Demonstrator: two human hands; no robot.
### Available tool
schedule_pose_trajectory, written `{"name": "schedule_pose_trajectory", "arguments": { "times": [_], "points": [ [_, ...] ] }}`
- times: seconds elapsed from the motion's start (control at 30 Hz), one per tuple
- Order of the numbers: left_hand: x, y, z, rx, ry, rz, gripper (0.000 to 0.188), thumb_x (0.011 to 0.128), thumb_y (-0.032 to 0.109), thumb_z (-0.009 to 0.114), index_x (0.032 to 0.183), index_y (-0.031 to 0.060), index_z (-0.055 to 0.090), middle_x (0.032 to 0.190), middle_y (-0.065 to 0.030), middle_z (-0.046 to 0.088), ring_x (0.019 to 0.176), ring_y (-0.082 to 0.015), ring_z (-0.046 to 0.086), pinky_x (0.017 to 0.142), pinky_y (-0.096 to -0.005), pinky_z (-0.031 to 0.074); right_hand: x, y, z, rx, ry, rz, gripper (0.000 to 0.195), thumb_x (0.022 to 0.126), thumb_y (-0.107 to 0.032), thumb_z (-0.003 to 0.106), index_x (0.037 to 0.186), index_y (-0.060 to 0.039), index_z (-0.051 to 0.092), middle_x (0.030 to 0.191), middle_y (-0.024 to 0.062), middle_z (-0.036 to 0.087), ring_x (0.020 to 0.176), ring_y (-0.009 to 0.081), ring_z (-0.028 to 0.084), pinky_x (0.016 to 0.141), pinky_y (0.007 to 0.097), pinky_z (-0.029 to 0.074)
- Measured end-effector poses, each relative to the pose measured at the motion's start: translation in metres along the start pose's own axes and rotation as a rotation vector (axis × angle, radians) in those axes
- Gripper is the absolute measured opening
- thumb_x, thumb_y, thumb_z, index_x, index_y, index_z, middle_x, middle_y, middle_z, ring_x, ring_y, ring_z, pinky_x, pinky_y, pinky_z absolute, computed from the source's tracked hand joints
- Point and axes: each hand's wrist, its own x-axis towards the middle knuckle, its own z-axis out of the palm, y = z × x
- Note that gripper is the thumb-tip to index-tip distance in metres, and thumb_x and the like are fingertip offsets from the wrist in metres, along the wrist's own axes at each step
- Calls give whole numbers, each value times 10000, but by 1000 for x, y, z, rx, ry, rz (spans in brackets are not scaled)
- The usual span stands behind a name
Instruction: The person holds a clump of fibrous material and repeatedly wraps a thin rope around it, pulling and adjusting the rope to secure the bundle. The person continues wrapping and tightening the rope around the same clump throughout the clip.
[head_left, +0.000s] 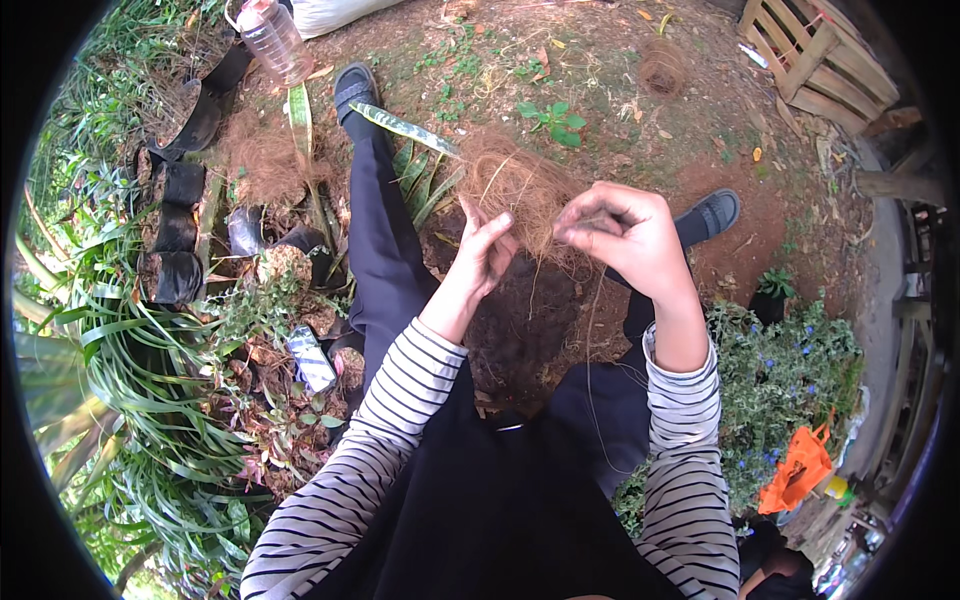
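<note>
My left hand (486, 251) supports a loose ball of brown coconut-like fibre (517, 184) from below, its thumb and fingers against the near side. A variegated snake plant leaf (405, 127) sticks out of the ball to the upper left. At the ball's right edge, my right hand (619, 229) has thumb and fingertips pinched together on thin strands. From near that hand, a long thin thread (590, 375) hangs down towards my lap. Several more snake plant leaves (420, 184) lie on the ground behind the ball, beside my left leg.
Another fibre clump with an upright leaf (300, 124) stands at left, near a pink-tinted bottle (274, 45). A smartphone (311, 358) lies among plants. Black plant bags (180, 225) line the left. Further right are a fibre ball (663, 67), a wooden crate (832, 71) and an orange bag (796, 471).
</note>
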Motion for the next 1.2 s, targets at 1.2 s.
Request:
{"name": "schedule_pose_trajectory", "arguments": {
  "times": [1.2],
  "points": [
    [-17,15,24,740,-81,-116,1281,676,-61,725,1275,92,-396,1431,-191,116,1267,-241,321,1014,-393,353,17,23,-26,-301,647,-407,130,766,43,631,891,7,629,872,54,655,773,76,591,605,190,433]
  ]
}}
